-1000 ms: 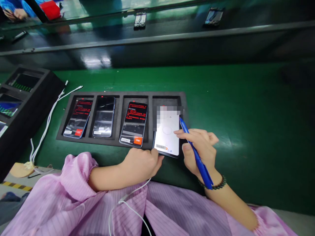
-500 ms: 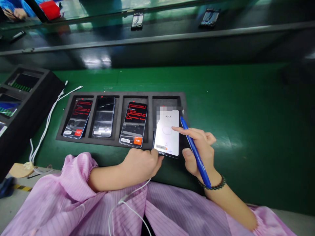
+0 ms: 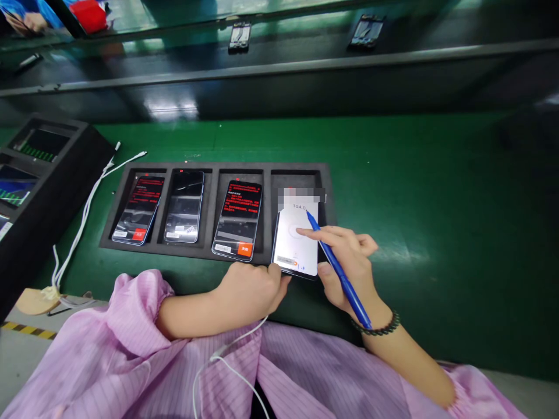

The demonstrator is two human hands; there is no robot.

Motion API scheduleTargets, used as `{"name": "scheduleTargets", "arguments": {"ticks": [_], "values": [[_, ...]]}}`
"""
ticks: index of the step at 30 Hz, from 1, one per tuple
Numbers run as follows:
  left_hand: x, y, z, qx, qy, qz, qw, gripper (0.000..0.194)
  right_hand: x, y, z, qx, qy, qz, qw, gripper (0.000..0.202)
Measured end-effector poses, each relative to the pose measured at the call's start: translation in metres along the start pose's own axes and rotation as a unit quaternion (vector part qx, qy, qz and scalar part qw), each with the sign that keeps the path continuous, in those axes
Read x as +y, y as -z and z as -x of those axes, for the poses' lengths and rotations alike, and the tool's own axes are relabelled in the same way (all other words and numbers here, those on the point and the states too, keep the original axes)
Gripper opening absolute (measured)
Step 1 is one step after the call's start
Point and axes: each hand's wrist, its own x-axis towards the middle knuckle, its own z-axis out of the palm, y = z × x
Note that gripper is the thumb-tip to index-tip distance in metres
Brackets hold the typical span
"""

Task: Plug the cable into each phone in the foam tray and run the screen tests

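Observation:
A lit smartphone (image 3: 301, 247) with a white screen reading 104.0 lies partly in the rightmost slot of a black foam tray (image 3: 187, 252). My left hand (image 3: 251, 288) is closed at its lower left corner, fingers curled under. A white earphone cable (image 3: 242, 339) runs up to this hand; where it ends is hidden. My right hand (image 3: 349, 265) holds a blue pen (image 3: 343, 279) slanting between its fingers, while the index fingertip is on the phone screen near a faint circle. Three dark-screened phones, including one with an orange button (image 3: 238, 218), lie in the other slots.
White charging cables (image 3: 85, 215) lie left of the tray, beside a raised black holder (image 3: 82, 154) with more phones. Beyond the green tabletop (image 3: 414, 174) a dark rail carries two opened devices, one at right (image 3: 367, 32). A co-worker's hands (image 3: 28, 22) show at top left.
The screen number went from 87.5 to 104.0. My right hand moved slightly left, its index finger further over the circle and the pen tip over the screen. My left hand stays put.

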Motion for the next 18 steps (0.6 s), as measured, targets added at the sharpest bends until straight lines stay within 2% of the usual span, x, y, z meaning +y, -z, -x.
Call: {"name": "scheduleTargets", "arguments": {"ticks": [3, 6, 9, 14, 18], "values": [[0.0, 0.0, 0.0, 0.0, 0.003, -0.002, 1.0, 0.027, 0.002, 0.0, 0.0, 0.008, 0.0, 0.021, 1.0, 0.043], [0.001, 0.0, 0.0, -0.009, 0.003, -0.001, 1.0, 0.028, 0.003, 0.001, 0.0, 0.037, -0.03, 0.038, 0.998, 0.042], [0.001, 0.0, 0.0, -0.024, 0.0, 0.003, 1.0, 0.028, 0.002, 0.001, -0.001, 0.04, -0.014, 0.04, 0.998, 0.039], [0.0, 0.002, -0.002, -0.072, 0.0, 0.02, 0.997, 0.026, -0.007, 0.0, -0.003, -0.049, 0.078, 0.036, 0.995, 0.038], [-0.001, 0.005, -0.003, -0.107, 0.003, 0.022, 0.994, 0.026, -0.012, -0.001, -0.001, -0.083, 0.094, 0.04, 0.991, 0.038]]}}
